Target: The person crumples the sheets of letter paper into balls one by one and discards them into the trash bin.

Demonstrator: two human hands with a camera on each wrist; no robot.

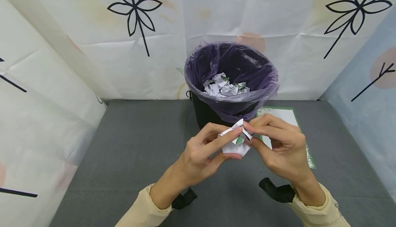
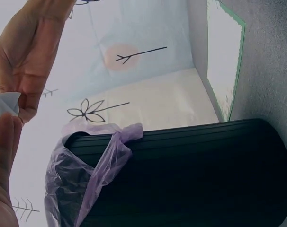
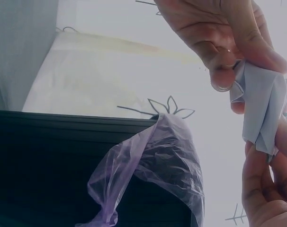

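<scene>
A crumpled sheet of white paper (image 1: 236, 148) with a green patch is held between both hands, in front of the bin. My left hand (image 1: 201, 153) grips it from the left, fingers on top and thumb below. With thumb and fingertips my right hand (image 1: 283, 144) pinches its right side. The right wrist view shows the folded paper (image 3: 263, 104) with fingers at both ends. Behind the hands stands a black bin (image 1: 205, 112) lined with a purple plastic bag (image 1: 263, 65). Several crumpled paper balls (image 1: 224, 86) lie inside it.
A flat white sheet with a green patterned border (image 1: 286, 114) lies on the grey table (image 1: 139, 144), right of the bin and partly behind my right hand. White cloth walls (image 1: 92, 48) with black flower drawings close off the back and sides.
</scene>
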